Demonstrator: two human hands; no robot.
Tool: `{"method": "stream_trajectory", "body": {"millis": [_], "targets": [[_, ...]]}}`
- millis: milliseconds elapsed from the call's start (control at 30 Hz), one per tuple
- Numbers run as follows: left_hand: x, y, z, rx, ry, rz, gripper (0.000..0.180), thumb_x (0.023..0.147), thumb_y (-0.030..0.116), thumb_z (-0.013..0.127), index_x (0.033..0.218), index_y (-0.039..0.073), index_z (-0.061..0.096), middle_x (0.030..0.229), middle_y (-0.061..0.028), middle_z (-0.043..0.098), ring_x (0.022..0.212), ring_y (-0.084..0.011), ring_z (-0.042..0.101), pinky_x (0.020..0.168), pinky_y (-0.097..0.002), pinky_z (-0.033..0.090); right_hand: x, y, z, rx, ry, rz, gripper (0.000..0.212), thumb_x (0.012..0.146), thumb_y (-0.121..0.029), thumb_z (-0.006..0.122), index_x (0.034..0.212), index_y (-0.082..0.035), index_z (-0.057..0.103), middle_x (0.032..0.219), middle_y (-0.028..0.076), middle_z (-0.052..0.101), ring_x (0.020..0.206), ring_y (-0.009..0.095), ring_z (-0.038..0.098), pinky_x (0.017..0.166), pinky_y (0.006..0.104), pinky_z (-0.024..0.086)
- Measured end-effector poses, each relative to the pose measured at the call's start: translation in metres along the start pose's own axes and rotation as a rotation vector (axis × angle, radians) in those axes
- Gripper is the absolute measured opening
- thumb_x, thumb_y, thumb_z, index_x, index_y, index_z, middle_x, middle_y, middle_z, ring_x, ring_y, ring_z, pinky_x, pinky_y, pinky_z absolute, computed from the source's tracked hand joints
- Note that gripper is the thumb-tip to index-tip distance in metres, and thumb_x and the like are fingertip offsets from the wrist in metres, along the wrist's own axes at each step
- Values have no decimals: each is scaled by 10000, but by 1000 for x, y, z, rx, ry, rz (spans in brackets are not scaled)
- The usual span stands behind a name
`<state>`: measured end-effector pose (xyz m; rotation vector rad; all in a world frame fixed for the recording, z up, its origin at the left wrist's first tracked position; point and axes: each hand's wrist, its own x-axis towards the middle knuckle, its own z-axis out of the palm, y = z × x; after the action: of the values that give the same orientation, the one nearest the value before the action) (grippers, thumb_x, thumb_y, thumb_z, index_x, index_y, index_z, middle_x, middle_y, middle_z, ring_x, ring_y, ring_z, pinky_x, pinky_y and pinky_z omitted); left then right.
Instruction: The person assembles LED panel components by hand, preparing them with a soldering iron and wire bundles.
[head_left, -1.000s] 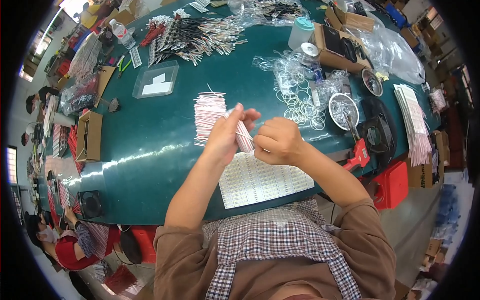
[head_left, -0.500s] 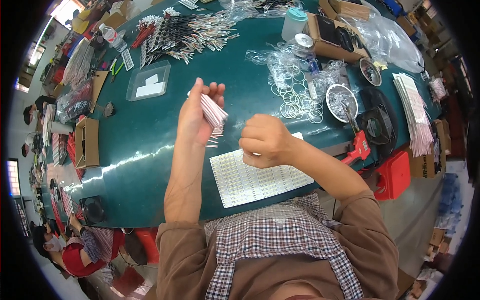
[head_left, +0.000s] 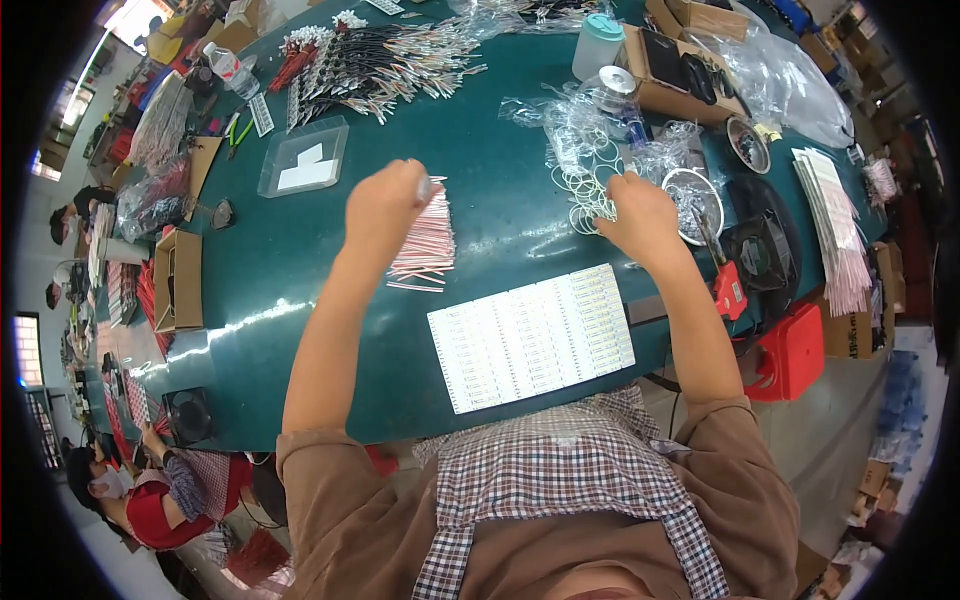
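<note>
My left hand (head_left: 385,210) is turned palm down, its fingers curled over the upper left end of a pile of thin pink-and-white wires (head_left: 428,248) on the green table. A small greyish shiny spot shows at its fingertips; what the fingers hold is hidden. To the right, my right hand (head_left: 645,218) is bent down with thumb and forefinger at the edge of a heap of thin white rings (head_left: 590,195). Whether a ring is between them is too small to tell. Nearer me lies a flat white panel of printed strips (head_left: 532,340).
A clear plastic tray (head_left: 335,180) with white pieces lies at the far left. Behind it are many black-and-white cable bundles (head_left: 380,75). Right of the rings stand a metal bowl (head_left: 718,215), a red-handled glue gun (head_left: 730,290) and a black fan (head_left: 762,245). A seated co-worker (head_left: 165,500) is at lower left.
My left hand has turned over from palm up with a bundle of wires to palm down over the pile. My right hand has moved right and away from me, to the rings.
</note>
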<state>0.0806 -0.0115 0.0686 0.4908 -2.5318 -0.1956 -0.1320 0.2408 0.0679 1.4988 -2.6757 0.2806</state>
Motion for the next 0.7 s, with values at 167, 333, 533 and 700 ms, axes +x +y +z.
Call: {"method": "stream_trajectory", "body": {"millis": [167,333,533,700], "targets": [[-14,-20,42,182,-165,193,328,780,301,781,933,65,612,863,-86,591,801,-281,622,691,-407,510,-10,-14,-11,174,-37,-47,273,781,-246,768,913,-45,639,923,106,610,911,303,628,791,423,483],[-18,-23,47,-7,-211,56,425,775,335,795,1035,59,602,994,-120,577,935,-318,584,773,-402,490,-28,-12,-21,188,-40,-92,248,801,-199,758,977,-65,645,959,97,620,909,311,629,770,403,487],[-24,-23,33,-53,-274,98,687,735,493,784,1226,66,567,1134,-130,588,1082,-323,557,955,-453,419,-62,-11,-39,333,-28,-67,214,807,-146,740,965,-46,638,942,94,603,893,295,615,775,389,476],[-27,-22,11,-76,-356,241,1006,608,615,813,1393,94,463,1341,-148,537,1253,-328,500,1081,-469,347,-93,0,-49,379,2,-48,218,787,-65,735,954,-11,604,931,103,580,860,266,618,764,354,487]]}}
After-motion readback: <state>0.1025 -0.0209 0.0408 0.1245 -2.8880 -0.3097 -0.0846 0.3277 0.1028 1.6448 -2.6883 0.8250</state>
